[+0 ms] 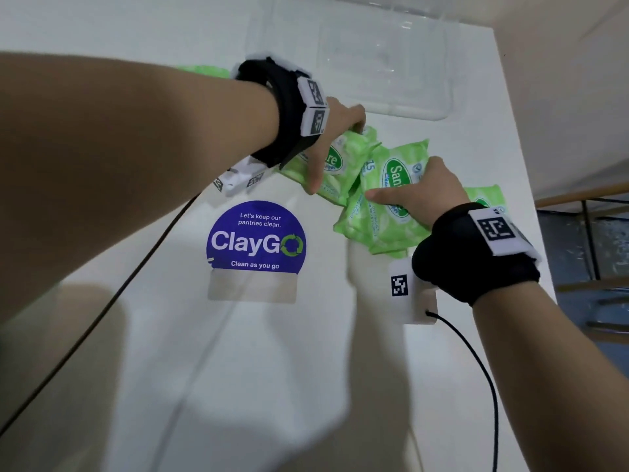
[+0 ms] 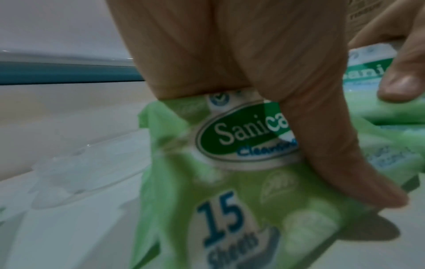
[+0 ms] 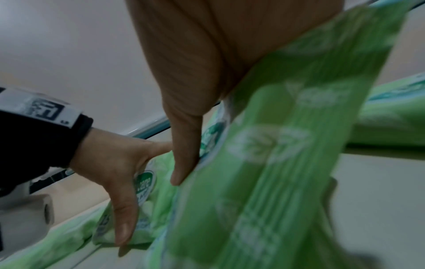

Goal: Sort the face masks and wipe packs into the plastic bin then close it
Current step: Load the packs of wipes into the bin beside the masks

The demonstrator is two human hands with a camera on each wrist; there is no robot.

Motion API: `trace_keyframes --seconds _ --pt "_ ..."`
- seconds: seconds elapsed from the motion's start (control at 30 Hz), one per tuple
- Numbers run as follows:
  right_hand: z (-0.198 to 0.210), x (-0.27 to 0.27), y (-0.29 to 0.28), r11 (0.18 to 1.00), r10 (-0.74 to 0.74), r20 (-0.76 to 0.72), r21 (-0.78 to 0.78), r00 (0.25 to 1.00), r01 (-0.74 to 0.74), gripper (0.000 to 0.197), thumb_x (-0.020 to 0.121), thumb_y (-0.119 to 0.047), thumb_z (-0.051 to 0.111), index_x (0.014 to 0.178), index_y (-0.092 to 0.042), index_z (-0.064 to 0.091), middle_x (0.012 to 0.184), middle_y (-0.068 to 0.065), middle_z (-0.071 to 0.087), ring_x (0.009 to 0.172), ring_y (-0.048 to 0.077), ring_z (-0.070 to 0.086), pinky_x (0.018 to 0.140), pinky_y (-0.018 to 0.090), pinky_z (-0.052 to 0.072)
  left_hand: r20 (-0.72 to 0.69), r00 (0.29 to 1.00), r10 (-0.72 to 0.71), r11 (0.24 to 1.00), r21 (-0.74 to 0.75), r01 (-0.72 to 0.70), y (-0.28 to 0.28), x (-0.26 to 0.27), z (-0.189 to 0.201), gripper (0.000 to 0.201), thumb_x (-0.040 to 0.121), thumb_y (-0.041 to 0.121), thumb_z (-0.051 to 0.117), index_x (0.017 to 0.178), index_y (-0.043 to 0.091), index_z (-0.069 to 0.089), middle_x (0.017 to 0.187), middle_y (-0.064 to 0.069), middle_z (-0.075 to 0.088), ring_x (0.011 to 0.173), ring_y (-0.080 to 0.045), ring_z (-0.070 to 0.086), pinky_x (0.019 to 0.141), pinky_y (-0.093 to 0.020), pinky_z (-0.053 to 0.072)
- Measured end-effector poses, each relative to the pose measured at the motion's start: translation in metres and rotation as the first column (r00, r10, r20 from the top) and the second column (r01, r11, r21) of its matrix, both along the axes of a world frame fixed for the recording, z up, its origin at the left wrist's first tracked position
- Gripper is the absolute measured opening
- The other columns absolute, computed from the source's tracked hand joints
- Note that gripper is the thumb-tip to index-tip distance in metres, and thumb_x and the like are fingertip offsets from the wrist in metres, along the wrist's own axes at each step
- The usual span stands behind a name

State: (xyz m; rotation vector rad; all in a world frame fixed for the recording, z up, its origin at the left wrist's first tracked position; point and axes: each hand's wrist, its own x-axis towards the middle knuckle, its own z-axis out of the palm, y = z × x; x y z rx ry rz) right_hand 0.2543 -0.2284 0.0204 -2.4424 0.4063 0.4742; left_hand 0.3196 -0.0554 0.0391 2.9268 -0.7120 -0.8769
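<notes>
**Kid:** While both hands sit on the green packs, which pack does each one hold?

**Friend:** See the left hand [image 1: 332, 131]? Its fingers reach over the far edge of one wipe pack [image 1: 335, 165] and its thumb presses the near side. So it grips that pack. It says "15 Sheets" on it.

**Kid:** And the right hand [image 1: 417, 192]?

**Friend:** It grips a second wipe pack [image 1: 391, 172], thumb on top, fingers curled round the far side. That pack is tilted up off the white table [image 1: 238, 369].

**Kid:** Are there more?

**Friend:** Yes. A third pack [image 1: 371, 229] lies flat under the second one. A fourth pack [image 1: 485, 195] peeks out behind the right wrist, close to the table's right edge. A bit of green [image 1: 204, 70] shows past the left arm too, but I cannot tell what it is.

**Kid:** Where is the bin?

**Friend:** The clear plastic bin [image 1: 439, 107] sits near the table's far right corner, just past the packs. I cannot tell if anything is inside.

**Kid:** What is that blue round thing?

**Friend:** A ClayGo sticker [image 1: 256, 241] stuck on the table, near the packs.
</notes>
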Motion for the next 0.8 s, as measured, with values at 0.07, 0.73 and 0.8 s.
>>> trace_keyframes --seconds 0.07,0.73,0.8 --pt "0.000 -0.002 0.001 0.999 -0.033 -0.008 0.025 0.999 0.034 0.096 0.066 -0.034 0.085 0.135 -0.001 0.027 0.132 0.012 0.047 0.119 0.026 0.048 0.080 0.028 0.038 0.076 0.997 0.015 0.998 0.064 -0.020 0.002 -0.005 -0.003 0.134 0.022 0.060 0.087 0.135 0.017 0.029 0.120 -0.010 0.050 0.104 -0.026 0.048 0.085 -0.038 0.044" --pt "0.041 -0.161 0.054 -0.096 -0.143 -0.395 0.918 0.908 0.384 0.025 0.070 -0.026 0.066 0.084 -0.010 0.078 0.090 0.014 0.074 0.077 0.029 0.072 0.057 0.042 0.057 -0.226 0.617 0.754 0.493 -0.427 -0.758 0.096 -0.192 0.090 0.116 0.050 0.038 0.091 0.145 0.009 0.029 0.143 -0.011 0.043 0.125 -0.029 0.047 0.099 -0.033 0.041" --pt "0.052 -0.182 0.068 -0.233 -0.129 -0.293 0.938 0.947 0.258 0.035 0.054 -0.028 0.082 0.086 -0.013 0.078 0.094 0.012 0.074 0.083 0.028 0.072 0.062 0.043 0.057 -0.495 0.501 0.709 0.268 -0.468 -0.842 0.121 -0.224 0.119 0.106 0.039 0.039 0.093 0.132 0.008 0.050 0.126 -0.012 0.061 0.108 -0.027 0.062 0.093 -0.037 0.050"
